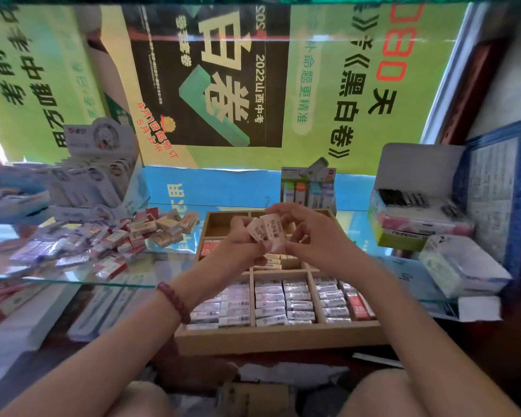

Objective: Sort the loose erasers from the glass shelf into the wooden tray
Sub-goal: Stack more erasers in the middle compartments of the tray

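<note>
Erasers [263,232] were pinched between curled fingers [295,213] of the left hand [240,246] and right hand [312,236], the wooden tray [277,337] just below them, seemingly to be squared before slotting.

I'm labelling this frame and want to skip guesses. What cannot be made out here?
1. Head view, wooden tray: middle compartments hidden behind the left hand and right hand.
2. Held erasers between both hands: print too blurred to read.
3. Loose erasers on the glass shelf: blurred, so uncountable.
4. Brown box at the bottom: cut off by the frame edge.
</note>
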